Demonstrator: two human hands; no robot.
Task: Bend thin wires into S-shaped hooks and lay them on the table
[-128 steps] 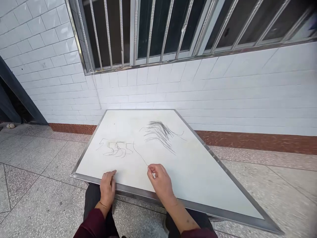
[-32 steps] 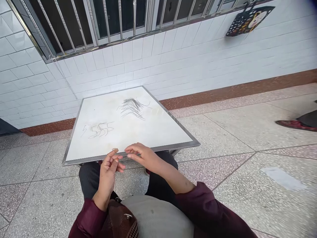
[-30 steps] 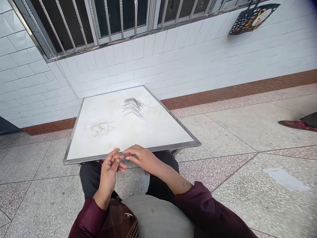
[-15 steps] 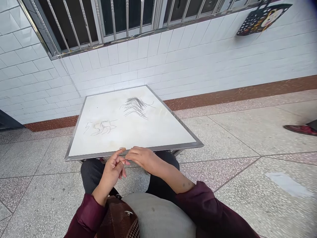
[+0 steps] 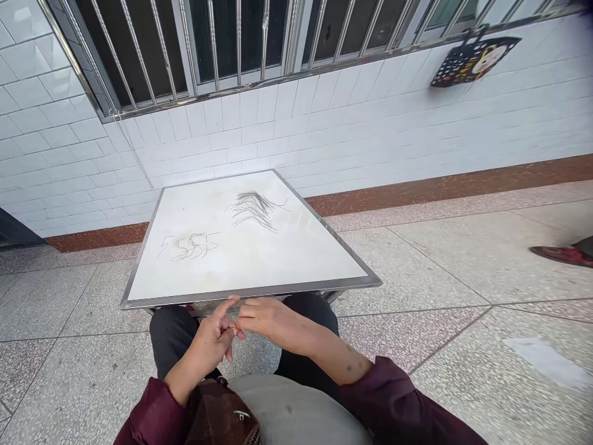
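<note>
My left hand (image 5: 214, 339) and my right hand (image 5: 269, 320) meet above my lap, just in front of the near edge of a white-topped table (image 5: 222, 272). Fingers and thumb of the left hand are pinched, with the index finger stretched out. The right fingers are bent together and touch the left fingertips. Whatever lies between the fingertips is too small to make out. On the tabletop lie a bunch of dark thin strands (image 5: 254, 207) near the back and a smaller group of fine curved strands (image 5: 192, 246) at the left.
Behind the table is a tiled wall (image 5: 324, 136) with a barred window. A patterned bag (image 5: 472, 62) hangs at the upper right. At the right are a person's shoe (image 5: 560, 254) and a white sheet (image 5: 546, 361) on the floor. A brown bag (image 5: 222, 411) rests against my body.
Both hands have moved down and closer to my body, off the table's near edge, still together. The view has shifted slightly, so the table and wall sit lower in the picture.
</note>
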